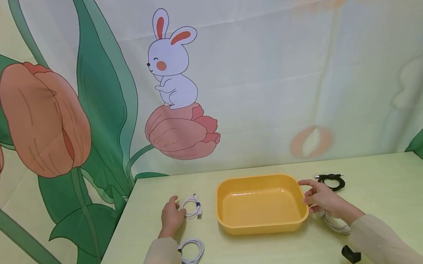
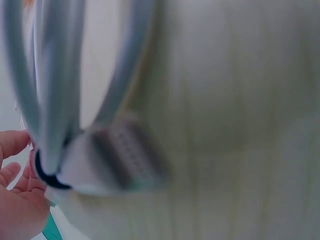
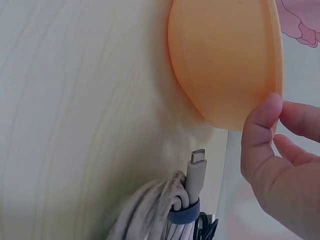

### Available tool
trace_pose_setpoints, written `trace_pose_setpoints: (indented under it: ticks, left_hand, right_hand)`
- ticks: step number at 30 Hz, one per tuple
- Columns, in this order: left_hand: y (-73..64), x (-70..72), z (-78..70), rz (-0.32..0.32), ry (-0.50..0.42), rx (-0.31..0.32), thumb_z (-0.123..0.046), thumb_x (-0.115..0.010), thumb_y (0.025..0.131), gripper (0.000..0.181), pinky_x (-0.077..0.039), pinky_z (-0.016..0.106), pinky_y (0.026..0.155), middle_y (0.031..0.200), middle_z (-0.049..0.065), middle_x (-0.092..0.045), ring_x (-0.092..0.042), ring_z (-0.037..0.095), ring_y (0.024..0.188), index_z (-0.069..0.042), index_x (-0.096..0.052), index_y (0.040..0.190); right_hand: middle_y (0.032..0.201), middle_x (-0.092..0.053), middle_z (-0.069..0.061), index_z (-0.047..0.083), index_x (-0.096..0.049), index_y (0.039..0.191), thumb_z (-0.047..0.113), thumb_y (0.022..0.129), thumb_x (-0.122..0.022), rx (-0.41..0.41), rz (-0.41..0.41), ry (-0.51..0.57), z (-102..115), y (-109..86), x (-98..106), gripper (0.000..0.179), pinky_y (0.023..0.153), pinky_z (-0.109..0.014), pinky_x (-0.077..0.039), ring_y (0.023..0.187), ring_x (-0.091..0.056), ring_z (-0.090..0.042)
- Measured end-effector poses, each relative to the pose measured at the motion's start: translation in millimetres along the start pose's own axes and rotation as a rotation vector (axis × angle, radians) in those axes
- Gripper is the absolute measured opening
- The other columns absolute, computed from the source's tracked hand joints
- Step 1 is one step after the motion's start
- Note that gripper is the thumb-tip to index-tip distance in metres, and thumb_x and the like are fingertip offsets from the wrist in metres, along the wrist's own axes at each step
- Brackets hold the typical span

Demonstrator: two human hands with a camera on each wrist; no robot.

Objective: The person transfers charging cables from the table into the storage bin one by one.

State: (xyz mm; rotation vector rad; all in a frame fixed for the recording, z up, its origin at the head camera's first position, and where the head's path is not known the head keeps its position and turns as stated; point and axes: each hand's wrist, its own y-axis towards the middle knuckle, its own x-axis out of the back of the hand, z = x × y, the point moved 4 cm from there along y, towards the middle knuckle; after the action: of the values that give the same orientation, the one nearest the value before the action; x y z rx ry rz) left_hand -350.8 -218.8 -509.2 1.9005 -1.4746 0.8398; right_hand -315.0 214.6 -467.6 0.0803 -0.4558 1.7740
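Pale tabletop (image 1: 264, 255); yellow tray (image 1: 262, 208), inside bare; right hand (image 1: 324, 200) pinches rim (image 3: 278, 50).

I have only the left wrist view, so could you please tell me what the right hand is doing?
Observer: The right hand pinches the yellow tray by its rim.
Operator: Thank you; what lies just beyond that hand?
Observer: A coiled black cable lies there.
Operator: Is any other cable near that hand tied, please?
Observer: Yes, the right wrist view shows a dark band around the off-white cable.
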Motion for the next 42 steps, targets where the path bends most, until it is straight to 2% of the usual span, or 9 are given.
trace_pose_setpoints:
  ticks: [8, 18, 31, 36, 42]
  left_hand:
    - [-0.3, 1.8, -1.7, 0.02, -0.005, 0.033, -0.006, -0.061, 0.075, 0.057, -0.041, 0.039, 0.078, 0.083, 0.011, -0.054, -0.049, 0.023, 0.077, 0.005, -0.038, 0.127]
    - [1.2, 2.4, -1.2, 0.046, -0.004, 0.063, -0.008, -0.06, 0.077, 0.058, -0.043, 0.04, 0.078, 0.085, 0.013, -0.06, -0.055, 0.023, 0.077, 0.004, -0.036, 0.128]
    - [0.0, 2.2, 0.2, 0.026, -0.012, 0.064, -0.004, -0.054, 0.073, 0.057, -0.043, 0.044, 0.081, 0.089, 0.016, -0.061, -0.055, 0.027, 0.08, 0.003, -0.038, 0.127]
    - [0.1, 2.0, -1.2, 0.035, -0.01, 0.062, -0.004, -0.053, 0.074, 0.05, -0.043, 0.043, 0.08, 0.094, 0.017, -0.061, -0.056, 0.028, 0.085, 0.003, -0.044, 0.123]
    - [-3.1, 4.7, -6.3, 0.071, -0.015, 0.091, -0.005, -0.054, 0.075, 0.033, -0.044, 0.037, 0.077, 0.101, 0.018, -0.06, -0.055, 0.028, 0.089, 0.002, -0.056, 0.107]
  right_hand:
    - [0.086, -0.042, -0.009, 0.005, -0.027, 0.135, -0.003, 0.083, -0.051, -0.006, 0.009, 0.006, -1.1, 0.9, 0.9, 0.058, 0.054, -0.025, -0.05, 0.059, -0.048, -0.015]
    - [0.086, -0.043, -0.008, 0.005, -0.025, 0.135, -0.002, 0.083, -0.052, -0.012, 0.026, 0.027, 0.0, -0.4, 1.4, 0.059, 0.054, -0.026, -0.05, 0.059, -0.048, -0.014]
    - [0.087, -0.044, -0.009, 0.006, -0.025, 0.136, -0.002, 0.083, -0.052, -0.019, 0.022, 0.036, -3.0, 1.1, 1.8, 0.059, 0.056, -0.027, -0.05, 0.06, -0.048, -0.015]
    - [0.087, -0.044, -0.009, 0.006, -0.024, 0.136, -0.001, 0.084, -0.052, -0.018, 0.02, 0.043, -3.1, 0.8, 2.0, 0.059, 0.056, -0.028, -0.051, 0.059, -0.049, -0.015]
    - [0.088, -0.044, -0.009, 0.005, -0.023, 0.136, -0.001, 0.084, -0.052, -0.028, 0.018, 0.052, -2.8, 0.6, 1.9, 0.06, 0.055, -0.026, -0.051, 0.059, -0.049, -0.015]
